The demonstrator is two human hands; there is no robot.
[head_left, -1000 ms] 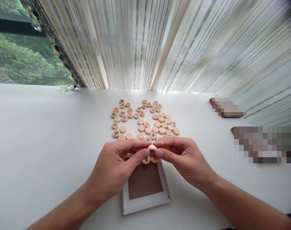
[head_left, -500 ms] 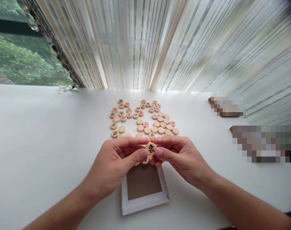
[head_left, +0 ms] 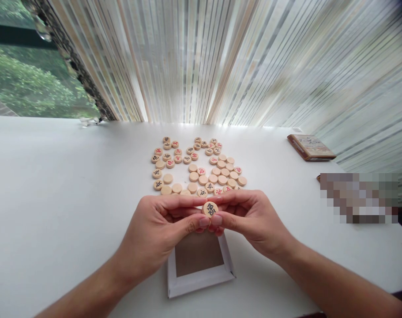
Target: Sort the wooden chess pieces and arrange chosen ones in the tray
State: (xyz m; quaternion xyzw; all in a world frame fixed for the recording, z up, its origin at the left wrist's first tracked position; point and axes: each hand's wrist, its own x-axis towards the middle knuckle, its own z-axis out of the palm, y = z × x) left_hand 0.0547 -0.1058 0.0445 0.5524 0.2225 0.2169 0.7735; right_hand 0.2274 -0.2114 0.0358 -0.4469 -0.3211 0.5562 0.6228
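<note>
My left hand (head_left: 161,232) and my right hand (head_left: 250,218) meet in front of me, both pinching one round wooden chess piece (head_left: 210,209) with a black character facing me. The fingers of both hands are closed on its rim, thumbs below. Directly under the hands lies a shallow white box (head_left: 201,265) with a brown inside. Beyond the hands, several more wooden pieces (head_left: 197,165) are spread on the white table (head_left: 71,185), some showing red or black characters, others blank side up.
A small brown box (head_left: 310,147) lies at the far right of the table. A blurred patch (head_left: 359,197) sits nearer on the right. A striped curtain hangs behind the table, with a window and greenery at the far left.
The piece has been turned in my fingers from edge-on to face toward me, then rotated a little. Both hands stayed in place.
</note>
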